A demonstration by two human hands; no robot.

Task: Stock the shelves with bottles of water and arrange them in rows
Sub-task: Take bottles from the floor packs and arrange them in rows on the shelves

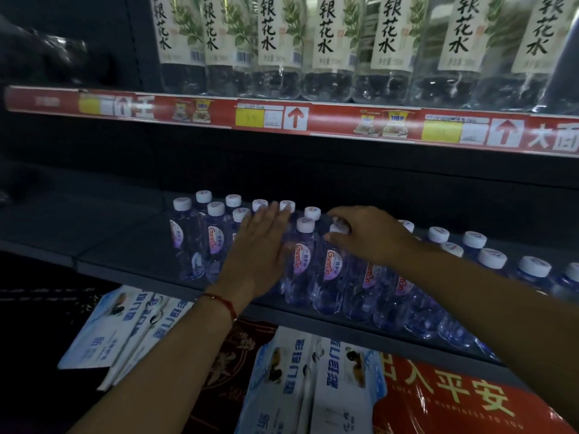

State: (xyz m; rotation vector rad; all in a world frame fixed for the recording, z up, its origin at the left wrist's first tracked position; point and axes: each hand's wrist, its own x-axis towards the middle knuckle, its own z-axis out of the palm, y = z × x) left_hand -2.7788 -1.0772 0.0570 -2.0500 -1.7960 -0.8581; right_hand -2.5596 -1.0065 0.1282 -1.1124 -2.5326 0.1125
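Several small clear water bottles [302, 261] with white caps and pink-and-white labels stand in rows on the dark lower shelf [125, 245]. My left hand [260, 249] lies flat, fingers straight, against the sides of the bottles left of centre. My right hand [366, 233] reaches in from the right, and its fingers pinch the white cap of one front-row bottle [332, 264]. More bottles of the same kind run off to the right along the shelf, partly hidden behind my right forearm.
The upper shelf carries several taller bottles [275, 48] with cream labels behind a red price strip [332, 120]. Below the lower shelf lie white and blue flattened cartons [313, 386], another carton [116, 327], and a red mat [454, 402]. The lower shelf's left part is bare.
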